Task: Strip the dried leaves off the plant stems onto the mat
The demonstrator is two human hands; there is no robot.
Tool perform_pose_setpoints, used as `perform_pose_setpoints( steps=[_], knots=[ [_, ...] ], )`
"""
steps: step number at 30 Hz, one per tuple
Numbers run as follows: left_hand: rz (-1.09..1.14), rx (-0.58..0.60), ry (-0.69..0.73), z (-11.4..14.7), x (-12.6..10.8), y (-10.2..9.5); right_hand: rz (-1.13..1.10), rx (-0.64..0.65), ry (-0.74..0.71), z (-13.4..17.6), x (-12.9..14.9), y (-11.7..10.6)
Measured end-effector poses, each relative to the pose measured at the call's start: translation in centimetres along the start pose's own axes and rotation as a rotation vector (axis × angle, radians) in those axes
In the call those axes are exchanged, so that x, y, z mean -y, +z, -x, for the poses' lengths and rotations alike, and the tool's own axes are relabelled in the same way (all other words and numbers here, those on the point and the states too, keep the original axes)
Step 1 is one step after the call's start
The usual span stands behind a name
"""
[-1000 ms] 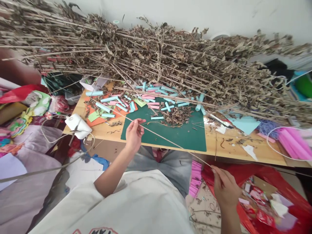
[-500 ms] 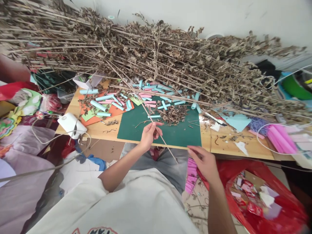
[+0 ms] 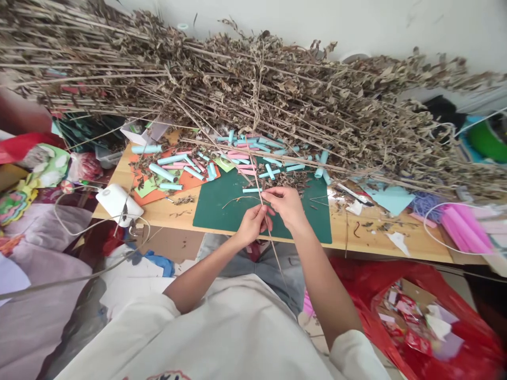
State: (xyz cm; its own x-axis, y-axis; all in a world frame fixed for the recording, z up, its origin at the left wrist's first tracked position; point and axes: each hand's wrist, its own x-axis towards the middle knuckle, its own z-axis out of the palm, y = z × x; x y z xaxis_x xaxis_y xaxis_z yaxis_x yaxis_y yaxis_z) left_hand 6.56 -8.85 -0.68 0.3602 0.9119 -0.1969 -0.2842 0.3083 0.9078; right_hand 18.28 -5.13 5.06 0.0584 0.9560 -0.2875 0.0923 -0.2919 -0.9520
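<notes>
"So, what has changed at the hands?"

"The right hand (image 3: 283, 205), which half a second ago was apart from the dry stem (image 3: 256, 178) near the desk's front edge, is now at it, just beyond the left hand (image 3: 253, 224). The left hand has kept its hold throughout."

"Meaning what for the work?"

"In my judgement, handling has passed from one hand to two, with both at one short stretch of the stem."

"State of the fingers?"

"Left: thumb and forefinger closed on the stem, remaining fingers loosely curled. Right: thumb and forefinger brought together on the stem, with no gap seen; how firm the pinch is, I cannot tell."

"Position of the stem?"

"Slanted above the green mat (image 3: 216, 211), its far part in front of the blue tubes (image 3: 268, 171), its near end past the edge of the wooden desk (image 3: 423, 250) and over the person's lap. The heap of dried stalks (image 3: 285, 97) lies behind. Whether the stem's far tip touches that heap is not clear."
</notes>
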Motion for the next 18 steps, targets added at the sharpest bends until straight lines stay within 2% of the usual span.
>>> perform_pose_setpoints(
  steps=[4,7,10,15,18],
  knots=[
    [-0.007,-0.003,0.013,-0.1,0.2,-0.1,-0.062,-0.037,-0.028,-0.2,-1.1,0.1],
    [-0.001,-0.022,-0.003,0.0,0.0,-0.1,0.031,-0.214,-0.136,-0.6,-2.3,-0.4],
    [0.019,-0.021,-0.028,0.2,-0.3,0.0,0.21,-0.397,-0.229,-1.4,-2.8,-2.0],
    [0.03,-0.009,-0.051,0.2,-0.6,0.0,0.709,-0.37,-0.309,-1.9,-1.7,-4.5],
    [0.031,0.003,-0.047,0.2,-0.5,0.0,0.778,-0.407,-0.385,-1.6,-0.3,-3.8]
  ],
)
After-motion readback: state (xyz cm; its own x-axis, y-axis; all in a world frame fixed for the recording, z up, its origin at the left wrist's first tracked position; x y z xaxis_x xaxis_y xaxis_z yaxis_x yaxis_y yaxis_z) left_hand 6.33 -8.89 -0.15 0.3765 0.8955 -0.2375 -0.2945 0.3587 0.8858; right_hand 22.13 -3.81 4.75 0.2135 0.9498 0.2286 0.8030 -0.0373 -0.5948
